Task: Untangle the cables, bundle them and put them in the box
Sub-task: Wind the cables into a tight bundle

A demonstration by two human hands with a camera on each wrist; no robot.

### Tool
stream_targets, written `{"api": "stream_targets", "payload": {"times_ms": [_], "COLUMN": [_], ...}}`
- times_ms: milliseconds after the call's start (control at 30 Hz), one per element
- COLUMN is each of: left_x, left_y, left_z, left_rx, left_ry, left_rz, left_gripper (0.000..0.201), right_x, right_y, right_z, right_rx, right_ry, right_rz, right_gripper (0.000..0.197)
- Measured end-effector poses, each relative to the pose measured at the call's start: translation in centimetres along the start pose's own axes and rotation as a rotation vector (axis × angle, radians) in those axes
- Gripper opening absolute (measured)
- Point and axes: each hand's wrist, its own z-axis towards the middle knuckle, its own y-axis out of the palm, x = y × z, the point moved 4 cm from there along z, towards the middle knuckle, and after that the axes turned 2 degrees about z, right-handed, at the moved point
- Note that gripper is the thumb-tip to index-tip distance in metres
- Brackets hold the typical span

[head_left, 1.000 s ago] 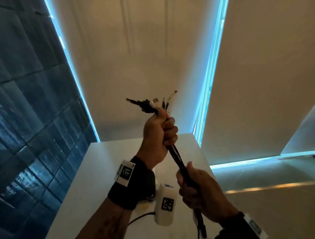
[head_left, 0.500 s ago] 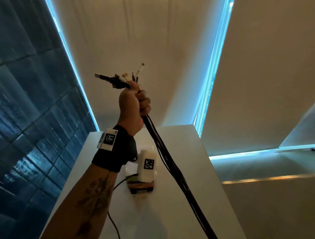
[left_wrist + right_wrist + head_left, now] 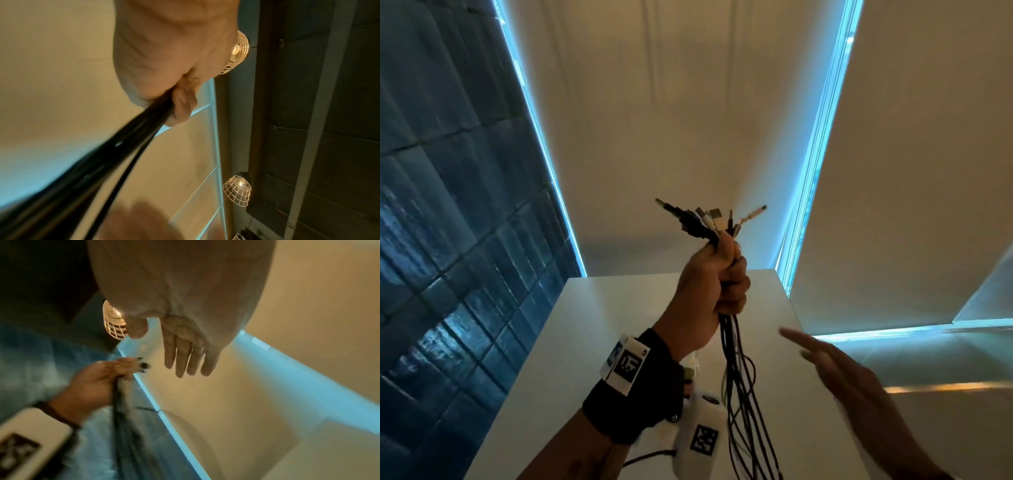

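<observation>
Untangling step: left hand (image 3: 710, 291) fisting black cable bunch (image 3: 736, 383) aloft; right hand (image 3: 835, 366) spread wide, empty; next, comb strands downward

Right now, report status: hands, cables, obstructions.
Left hand grips the cables below the plugs, held high. Right hand open, off the cables. Strands hang loose. Box not in view.
</observation>
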Motion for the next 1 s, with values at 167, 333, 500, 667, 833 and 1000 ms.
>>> {"api": "stream_targets", "payload": {"times_ms": [167,333,500,667,833,1000], "left_x": [-0.2,-0.8,-1.0,2.0,1.1,-3.0], "left_y": [-1.0,-2.6,-3.3,-7.4,-8.2,-4.7], "left_z": [0.1,-0.7,-0.3,0.5,-1.7,-4.1], "left_rx": [-0.003,-0.113,0.007,0.249,0.175,-0.029], "left_ry": [-0.018,-0.172,-0.214,-0.1,-0.211,-0.304], "left_rz": [-0.104,-0.088,-0.093,0.075,0.401,0.641], "left_gripper": [0.03,0.035,0.034,0.035,0.032,0.029], "right_x": [0.1,1.1,2.2,5.7,4.8,-1.6], "right_y": [7.4,9.2,9.5,5.5,-1.7,-3.9], "right_z": [3.2,1.8,-0.1,-3.6,-4.0,0.6], "right_rx": [-0.214,-0.249,-0.342,-0.478,-0.316,-0.188], "right_ry": [0.145,0.326,0.462,0.464,0.538,0.391], "right_rz": [0.257,0.515,0.528,0.111,0.118,0.147], "right_gripper": [0.046,0.041,0.04,0.065,0.061,0.058]}}
